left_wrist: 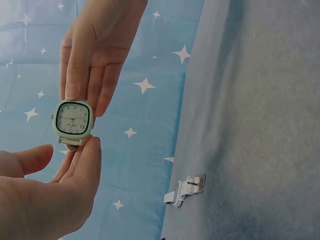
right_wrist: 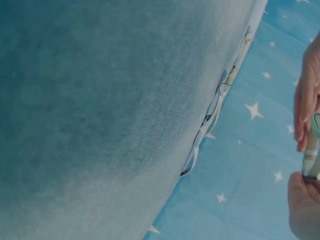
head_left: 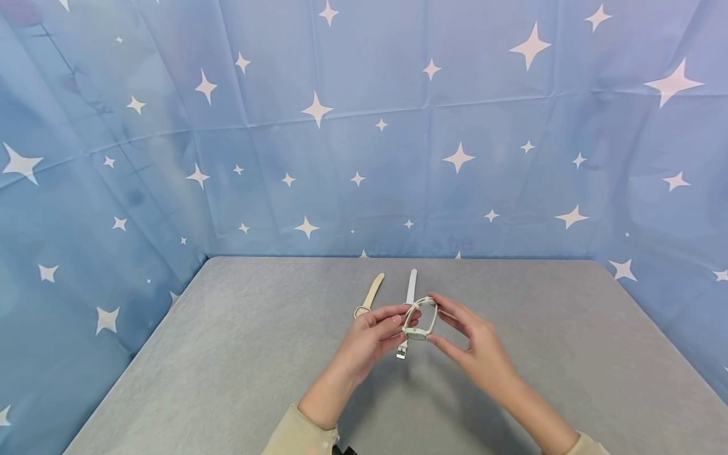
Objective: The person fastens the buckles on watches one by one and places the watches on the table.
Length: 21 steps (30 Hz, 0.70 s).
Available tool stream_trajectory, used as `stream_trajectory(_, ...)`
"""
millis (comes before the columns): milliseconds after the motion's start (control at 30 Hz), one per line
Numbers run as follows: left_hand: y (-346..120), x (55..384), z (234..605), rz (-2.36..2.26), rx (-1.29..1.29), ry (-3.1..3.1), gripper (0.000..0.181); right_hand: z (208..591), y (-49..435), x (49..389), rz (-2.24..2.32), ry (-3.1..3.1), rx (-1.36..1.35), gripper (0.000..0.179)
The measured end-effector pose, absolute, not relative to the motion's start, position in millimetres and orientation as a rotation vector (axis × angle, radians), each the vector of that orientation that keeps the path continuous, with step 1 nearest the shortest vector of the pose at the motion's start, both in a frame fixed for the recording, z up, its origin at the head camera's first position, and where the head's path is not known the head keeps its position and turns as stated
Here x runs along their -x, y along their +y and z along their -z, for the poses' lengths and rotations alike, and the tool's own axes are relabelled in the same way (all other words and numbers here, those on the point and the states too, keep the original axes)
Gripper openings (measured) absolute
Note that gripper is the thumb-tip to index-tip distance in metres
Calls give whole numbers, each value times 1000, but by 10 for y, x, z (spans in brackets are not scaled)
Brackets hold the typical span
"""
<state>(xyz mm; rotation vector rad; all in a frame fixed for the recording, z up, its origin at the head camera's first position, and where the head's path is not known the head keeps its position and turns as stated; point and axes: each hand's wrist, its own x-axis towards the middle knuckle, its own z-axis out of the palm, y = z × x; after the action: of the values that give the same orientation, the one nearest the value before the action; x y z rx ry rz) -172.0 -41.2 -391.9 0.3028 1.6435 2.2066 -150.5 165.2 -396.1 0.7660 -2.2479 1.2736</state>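
Your fingers (left_wrist: 85, 165) of the left hand (head_left: 375, 332) pinch the lower edge of the green watch (head_left: 419, 319), thumb on one side and fingertips on the other. Your right hand (head_left: 474, 344) pinches the same watch from the other side, its fingers closing on the upper edge of the case and the looped strap. In the left wrist view the watch face (left_wrist: 73, 118) sits left of centre, a rounded square with a pale dial, held between the two sets of fingertips. In the head view the watch hangs just below the middle of the frame, lifted clear of the grey worktop (head_left: 227, 354).

Behind your hands two more watches lie flat on the worktop, near its far edge. The beige watch (head_left: 371, 297) lies a little left of centre, partly hidden by your left fingers. The white watch (head_left: 411, 287) lies just beside it to the right, its buckle end (head_left: 401, 352) showing below the green watch. The two lie close together; whether they touch is unclear.

A blue cloth (head_left: 364, 126) with white stars fills the upper frame and both sides.
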Motion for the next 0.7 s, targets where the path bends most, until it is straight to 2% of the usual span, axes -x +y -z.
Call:
stream_trajectory(333,-399,1674,3891,-2129,-431,1780,42,3957,1690,1507,-1544,-2288,-669,57)
stream_trajectory(700,-363,1652,3890,-2050,-480,2082,36,3948,1716,1506,-1770,-2246,-702,53)
